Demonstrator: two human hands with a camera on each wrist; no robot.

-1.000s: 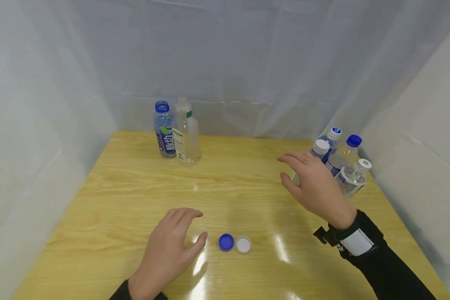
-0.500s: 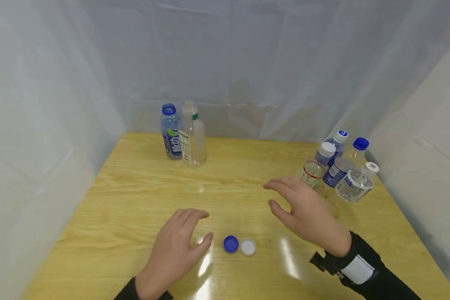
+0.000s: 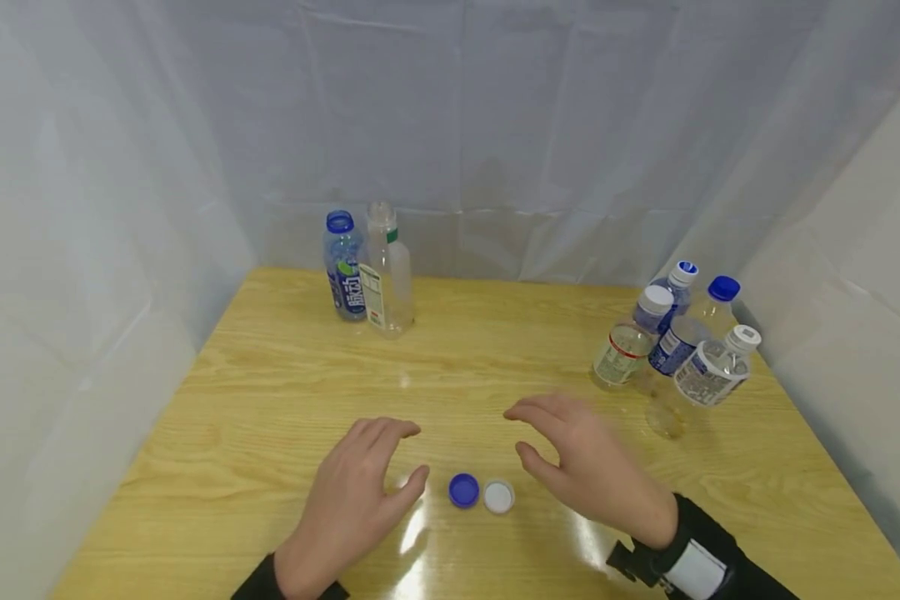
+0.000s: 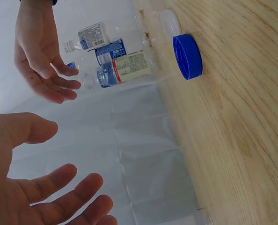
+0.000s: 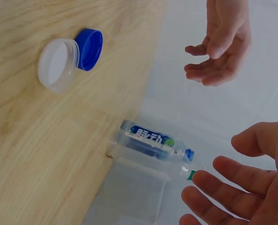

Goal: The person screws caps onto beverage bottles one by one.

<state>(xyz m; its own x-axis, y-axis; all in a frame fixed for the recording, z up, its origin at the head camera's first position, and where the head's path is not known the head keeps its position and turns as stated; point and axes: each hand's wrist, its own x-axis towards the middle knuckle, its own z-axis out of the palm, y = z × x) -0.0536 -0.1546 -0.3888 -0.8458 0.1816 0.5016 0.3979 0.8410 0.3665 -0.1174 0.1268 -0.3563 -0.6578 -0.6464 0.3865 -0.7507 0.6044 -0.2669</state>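
A blue cap [image 3: 463, 491] and a white cap [image 3: 498, 497] lie side by side on the table, hollow side up, between the two hands. My left hand [image 3: 352, 500] hovers left of the blue cap, fingers relaxed and holding nothing. To the right of the white cap and a little farther back is my right hand [image 3: 588, 467], also empty, its thumb apart from the fingers. In the left wrist view the blue cap [image 4: 187, 56] stands out against the wood; the right wrist view shows the white cap [image 5: 58, 65] beside it.
At the back left stand an uncapped blue bottle [image 3: 345, 275] and a clear bottle [image 3: 393, 287]. Several capped bottles stand close together at the right, a red-banded one [image 3: 621, 358] leftmost. Pale sheeting [image 3: 450, 125] surrounds the wooden table [image 3: 270, 400].
My right hand has moved left and nearer, away from the bottles at the right, uncovering the red-banded one. The left hand has barely moved, while the view has shifted slightly.
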